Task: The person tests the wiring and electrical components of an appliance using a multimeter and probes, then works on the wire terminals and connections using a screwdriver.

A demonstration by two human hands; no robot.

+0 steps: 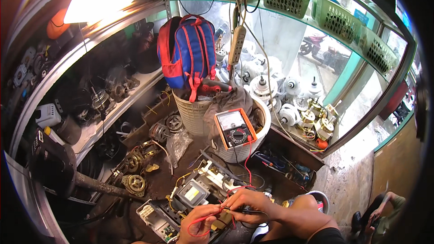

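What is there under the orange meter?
The meter lies over a white basket; crumpled grey-brown cloth shows along its left and far sides. What directly supports the meter, and most of what is inside the basket, is covered and cannot be seen.

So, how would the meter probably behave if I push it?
The meter may slide or tip, since it perches atop the basket. Its boxy shape suggests a stiff body. The red lead curves loosely, so it could flop.
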